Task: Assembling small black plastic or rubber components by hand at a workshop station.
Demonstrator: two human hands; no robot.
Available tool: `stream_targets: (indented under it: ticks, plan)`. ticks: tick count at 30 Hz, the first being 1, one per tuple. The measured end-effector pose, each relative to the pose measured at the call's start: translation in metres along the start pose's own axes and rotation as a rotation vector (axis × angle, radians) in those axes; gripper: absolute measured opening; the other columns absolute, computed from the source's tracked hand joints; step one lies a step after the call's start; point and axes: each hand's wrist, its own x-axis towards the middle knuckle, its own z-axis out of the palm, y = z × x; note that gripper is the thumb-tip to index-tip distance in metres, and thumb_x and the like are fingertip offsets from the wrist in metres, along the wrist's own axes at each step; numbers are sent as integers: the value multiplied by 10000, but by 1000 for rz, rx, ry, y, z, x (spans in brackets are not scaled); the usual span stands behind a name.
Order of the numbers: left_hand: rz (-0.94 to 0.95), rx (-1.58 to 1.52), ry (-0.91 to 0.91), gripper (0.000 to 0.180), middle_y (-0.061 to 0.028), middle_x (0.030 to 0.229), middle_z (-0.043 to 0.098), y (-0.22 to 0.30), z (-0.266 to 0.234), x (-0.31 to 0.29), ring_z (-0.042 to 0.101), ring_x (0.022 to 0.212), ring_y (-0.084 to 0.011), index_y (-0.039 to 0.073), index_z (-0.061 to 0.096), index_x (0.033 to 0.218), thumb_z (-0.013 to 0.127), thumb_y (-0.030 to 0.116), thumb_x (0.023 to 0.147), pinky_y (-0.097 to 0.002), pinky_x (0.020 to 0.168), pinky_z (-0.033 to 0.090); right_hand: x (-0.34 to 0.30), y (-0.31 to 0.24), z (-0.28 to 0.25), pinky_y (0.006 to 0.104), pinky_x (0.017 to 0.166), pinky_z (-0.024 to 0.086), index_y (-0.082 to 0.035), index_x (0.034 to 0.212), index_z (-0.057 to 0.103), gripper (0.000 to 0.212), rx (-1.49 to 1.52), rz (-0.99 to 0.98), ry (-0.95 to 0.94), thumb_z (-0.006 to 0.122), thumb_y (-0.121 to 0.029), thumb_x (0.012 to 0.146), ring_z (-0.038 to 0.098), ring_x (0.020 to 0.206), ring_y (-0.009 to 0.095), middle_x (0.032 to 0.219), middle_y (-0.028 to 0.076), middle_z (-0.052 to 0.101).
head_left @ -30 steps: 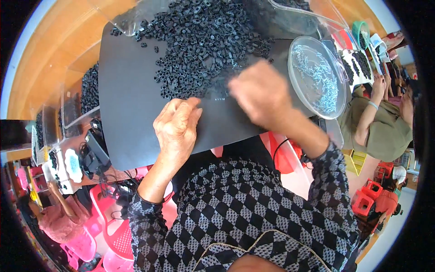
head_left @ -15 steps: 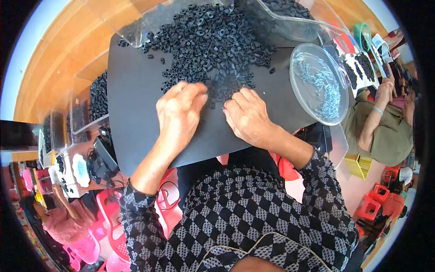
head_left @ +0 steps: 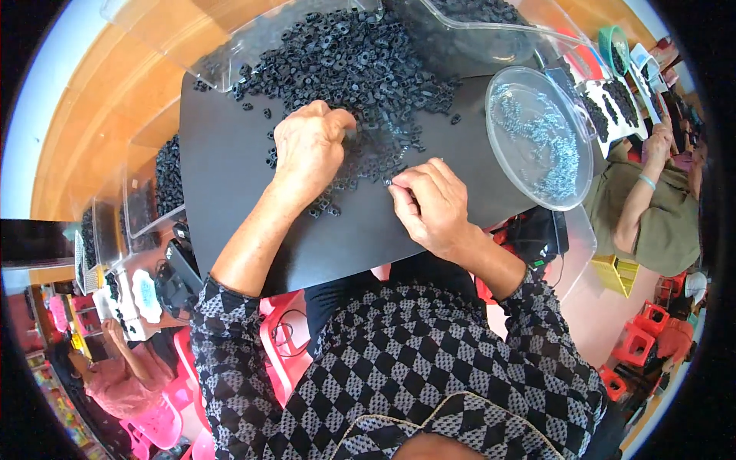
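Note:
A heap of small black plastic parts (head_left: 360,65) covers the far half of the dark tabletop, with loose ones spread toward me. My left hand (head_left: 310,149) is curled at the heap's near-left edge; its fingertips and anything in them are hidden. Nearer me on the right, my right hand (head_left: 435,201) is closed in a pinch, with a small dark part (head_left: 387,182) showing at its fingertips. Several parts (head_left: 326,208) lie beside my left wrist. To the right, a round clear plastic lid (head_left: 498,165) holds many small pale-blue, spring-like pieces (head_left: 556,165).
Clear plastic bins (head_left: 529,32) with black parts stand at the far edge, and another bin (head_left: 157,222) is left of the table (head_left: 230,207). A co-worker in an olive top (head_left: 659,215) sits to the right, another person in pink (head_left: 130,383) at lower left.
My left hand has moved away from me, further onto the heap. My right hand has shifted right and slightly nearer. Parts now lie scattered beside my left wrist.

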Motion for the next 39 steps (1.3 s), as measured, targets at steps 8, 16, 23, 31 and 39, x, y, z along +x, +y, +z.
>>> stream_targets:
  ticks: [8, 16, 23, 31, 39]
  plan:
    - [-64, 25, -105, 129, -110, 751, 631, 10, 19, 22, 633, 759, -292, 83, 708, 818, 673, 187, 751, -410, 674, 484, 4, 1, -3, 361, 563, 428, -20, 830, 548, 256, 69, 111, 31, 714, 74, 659, 535, 613, 270, 724, 96, 568]
    - [-36, 181, -189, 204, -131, 770, 651, 14, 34, 34, 647, 773, -325, 63, 688, 802, 740, 211, 671, -441, 679, 496, 3, 4, -3, 367, 567, 433, -19, 816, 559, 226, 109, 184, 38, 715, 64, 674, 547, 625, 276, 721, 98, 574]
    - [-181, -194, -88, 186, -102, 738, 651, 12, 17, 26, 644, 691, -229, 37, 666, 849, 715, 113, 687, -336, 651, 500, -1, 12, -6, 367, 602, 452, -23, 836, 584, 207, 121, 257, 78, 705, 58, 690, 565, 670, 274, 770, 96, 603]
    - [-72, -48, 46, 179, -90, 824, 654, 10, 19, 4, 645, 811, -264, 82, 710, 909, 674, 103, 735, -363, 730, 502, 2, 12, -7, 358, 632, 467, -40, 853, 610, 195, 107, 219, 30, 696, 48, 702, 572, 729, 269, 810, 85, 608]
    - [115, 154, 9, 122, -97, 747, 632, 16, 43, 34, 614, 765, -295, 71, 674, 766, 716, 149, 682, -408, 716, 468, -1, 14, -3, 274, 560, 448, -11, 864, 630, 172, 99, 272, 9, 705, 74, 734, 561, 679, 180, 809, 75, 623]
